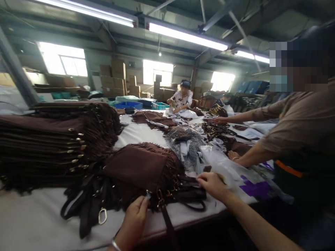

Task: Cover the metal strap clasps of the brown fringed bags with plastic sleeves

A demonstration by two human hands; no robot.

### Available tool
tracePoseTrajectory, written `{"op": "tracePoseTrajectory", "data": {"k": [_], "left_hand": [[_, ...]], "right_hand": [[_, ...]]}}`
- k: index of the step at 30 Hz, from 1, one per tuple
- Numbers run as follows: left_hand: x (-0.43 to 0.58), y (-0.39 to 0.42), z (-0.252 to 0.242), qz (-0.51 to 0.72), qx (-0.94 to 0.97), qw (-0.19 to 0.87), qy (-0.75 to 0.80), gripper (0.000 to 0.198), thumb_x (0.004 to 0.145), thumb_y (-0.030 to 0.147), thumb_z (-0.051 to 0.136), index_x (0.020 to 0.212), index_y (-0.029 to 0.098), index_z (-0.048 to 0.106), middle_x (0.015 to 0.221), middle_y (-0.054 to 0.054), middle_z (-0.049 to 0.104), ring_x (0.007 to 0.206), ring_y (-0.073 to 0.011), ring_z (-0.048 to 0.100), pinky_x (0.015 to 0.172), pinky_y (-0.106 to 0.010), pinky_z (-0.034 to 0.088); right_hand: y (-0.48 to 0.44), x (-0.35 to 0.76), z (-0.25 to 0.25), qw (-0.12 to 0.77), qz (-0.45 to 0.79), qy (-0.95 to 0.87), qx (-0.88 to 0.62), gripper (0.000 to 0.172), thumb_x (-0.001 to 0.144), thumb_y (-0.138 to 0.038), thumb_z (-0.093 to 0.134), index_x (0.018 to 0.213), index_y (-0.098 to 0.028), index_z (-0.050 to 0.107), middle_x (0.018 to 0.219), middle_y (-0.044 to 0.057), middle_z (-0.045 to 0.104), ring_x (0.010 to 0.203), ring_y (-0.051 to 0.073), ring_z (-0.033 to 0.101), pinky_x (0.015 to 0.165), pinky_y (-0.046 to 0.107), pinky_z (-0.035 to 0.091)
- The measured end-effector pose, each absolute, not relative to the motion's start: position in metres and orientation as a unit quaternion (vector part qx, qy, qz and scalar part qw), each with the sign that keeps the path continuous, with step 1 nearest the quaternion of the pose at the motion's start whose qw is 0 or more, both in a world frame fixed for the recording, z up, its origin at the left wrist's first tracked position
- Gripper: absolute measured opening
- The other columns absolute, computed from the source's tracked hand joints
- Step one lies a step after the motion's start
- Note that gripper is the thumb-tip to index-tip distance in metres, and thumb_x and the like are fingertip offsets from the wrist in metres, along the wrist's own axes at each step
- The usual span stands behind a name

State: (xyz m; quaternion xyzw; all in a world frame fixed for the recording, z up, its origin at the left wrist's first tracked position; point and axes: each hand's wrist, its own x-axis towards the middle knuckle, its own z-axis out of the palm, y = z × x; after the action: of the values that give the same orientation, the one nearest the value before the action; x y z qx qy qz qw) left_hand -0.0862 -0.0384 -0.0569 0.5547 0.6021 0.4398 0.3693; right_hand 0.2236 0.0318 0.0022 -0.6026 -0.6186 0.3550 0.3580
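A dark brown fringed bag (pixel 138 164) lies flat on the white-covered table in front of me. My left hand (pixel 134 215) pinches a small shiny metal fitting (pixel 148 194) at the bag's near corner. My right hand (pixel 213 186) is closed in a pinch at the bag's right side, beside the dark straps (pixel 192 193); what its fingertips hold is too small to make out. A brown strap with a metal clip (pixel 160 200) hangs over the table edge between my hands. More straps with an oval metal ring (pixel 103 216) lie left of my left hand.
A tall stack of brown fringed bags (pixel 42 139) stands at the left. Clear plastic wrapping (pixel 184 143) and a plastic bag with purple print (pixel 255 186) lie beyond my right hand. A co-worker (pixel 300 115) reaches in from the right; another person (pixel 183 97) works at the far end.
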Motion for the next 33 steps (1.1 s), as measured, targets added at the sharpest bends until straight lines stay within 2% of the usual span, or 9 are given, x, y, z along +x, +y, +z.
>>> {"op": "tracePoseTrajectory", "data": {"k": [1, 3, 8, 12, 17, 20, 25, 28, 33], "left_hand": [[-0.086, -0.04, -0.057, 0.435, 0.563, 0.354, 0.607, 0.04, 0.085, 0.053, 0.048, 0.064, 0.02, 0.056, 0.062, 0.0, 0.053, 0.064, -0.0176, 0.048, 0.06, -0.027, 0.035], [-0.086, -0.043, -0.057, 0.422, 0.582, 0.315, 0.62, 0.034, 0.088, 0.045, 0.046, 0.066, 0.021, 0.054, 0.062, 0.0, 0.053, 0.062, -0.0174, 0.047, 0.06, -0.028, 0.033], [-0.09, -0.052, -0.057, 0.388, 0.643, 0.228, 0.619, 0.03, 0.094, 0.035, 0.038, 0.071, 0.023, 0.054, 0.069, -0.004, 0.059, 0.066, -0.0192, 0.054, 0.063, -0.031, 0.036], [-0.097, -0.056, -0.066, 0.343, 0.688, 0.129, 0.627, 0.03, 0.095, 0.026, 0.032, 0.079, 0.022, 0.057, 0.076, -0.006, 0.064, 0.072, -0.0205, 0.06, 0.067, -0.032, 0.042], [-0.099, -0.059, -0.078, 0.256, 0.715, 0.044, 0.649, 0.029, 0.093, 0.012, 0.031, 0.087, 0.018, 0.059, 0.081, -0.008, 0.066, 0.075, -0.0214, 0.064, 0.066, -0.032, 0.047], [-0.097, -0.06, -0.078, 0.213, 0.726, 0.012, 0.654, 0.03, 0.088, 0.003, 0.033, 0.092, 0.017, 0.06, 0.083, -0.009, 0.067, 0.075, -0.0216, 0.065, 0.064, -0.031, 0.048], [-0.096, -0.063, -0.074, 0.177, 0.731, -0.05, 0.658, 0.029, 0.083, -0.001, 0.039, 0.093, 0.016, 0.06, 0.081, -0.007, 0.066, 0.07, -0.0199, 0.065, 0.059, -0.028, 0.047], [-0.098, -0.064, -0.074, 0.166, 0.735, -0.062, 0.654, 0.029, 0.082, -0.002, 0.039, 0.092, 0.017, 0.06, 0.08, -0.006, 0.066, 0.069, -0.0191, 0.066, 0.059, -0.027, 0.047], [-0.104, -0.06, -0.078, 0.182, 0.739, -0.021, 0.648, 0.028, 0.084, 0.0, 0.04, 0.088, 0.019, 0.06, 0.08, -0.006, 0.067, 0.069, -0.0194, 0.065, 0.059, -0.028, 0.046]], "right_hand": [[0.021, 0.204, 0.004, 0.334, 0.388, -0.639, -0.575, 0.014, 0.071, -0.02, 0.063, 0.058, -0.018, 0.07, 0.059, 0.009, 0.066, 0.056, 0.017, 0.054, 0.055, 0.03, 0.037], [0.001, 0.158, 0.006, 0.305, 0.439, -0.654, -0.536, 0.019, 0.074, -0.028, 0.06, 0.066, -0.017, 0.072, 0.059, 0.005, 0.067, 0.049, 0.013, 0.05, 0.05, 0.026, 0.035], [-0.013, 0.062, -0.002, 0.31, 0.555, -0.603, -0.482, 0.019, 0.069, -0.022, 0.058, 0.056, -0.014, 0.067, 0.051, 0.0, 0.063, 0.046, 0.008, 0.047, 0.048, 0.02, 0.034], [-0.006, 0.034, -0.019, 0.307, 0.543, -0.567, -0.538, 0.018, 0.068, -0.022, 0.06, 0.053, -0.013, 0.065, 0.045, -0.001, 0.059, 0.041, 0.008, 0.042, 0.045, 0.02, 0.032], [-0.006, 0.026, -0.031, 0.29, 0.49, -0.579, -0.583, 0.021, 0.071, -0.025, 0.063, 0.054, -0.013, 0.067, 0.045, 0.0, 0.06, 0.042, 0.009, 0.047, 0.046, 0.02, 0.034], [-0.006, 0.023, -0.035, 0.284, 0.484, -0.562, -0.608, 0.023, 0.071, -0.028, 0.065, 0.054, -0.014, 0.067, 0.043, 0.0, 0.059, 0.041, 0.009, 0.045, 0.044, 0.02, 0.031], [-0.002, 0.017, -0.041, 0.284, 0.483, -0.546, -0.623, 0.03, 0.073, -0.033, 0.066, 0.05, -0.014, 0.062, 0.039, -0.001, 0.054, 0.039, 0.008, 0.042, 0.043, 0.022, 0.03], [-0.002, 0.019, -0.04, 0.289, 0.487, -0.546, -0.617, 0.031, 0.073, -0.032, 0.067, 0.048, -0.015, 0.06, 0.038, -0.002, 0.052, 0.039, 0.008, 0.041, 0.044, 0.022, 0.03], [-0.007, 0.029, -0.039, 0.292, 0.516, -0.575, -0.564, 0.016, 0.069, -0.015, 0.061, 0.056, -0.013, 0.07, 0.05, 0.001, 0.063, 0.048, 0.009, 0.049, 0.051, 0.02, 0.035]]}}
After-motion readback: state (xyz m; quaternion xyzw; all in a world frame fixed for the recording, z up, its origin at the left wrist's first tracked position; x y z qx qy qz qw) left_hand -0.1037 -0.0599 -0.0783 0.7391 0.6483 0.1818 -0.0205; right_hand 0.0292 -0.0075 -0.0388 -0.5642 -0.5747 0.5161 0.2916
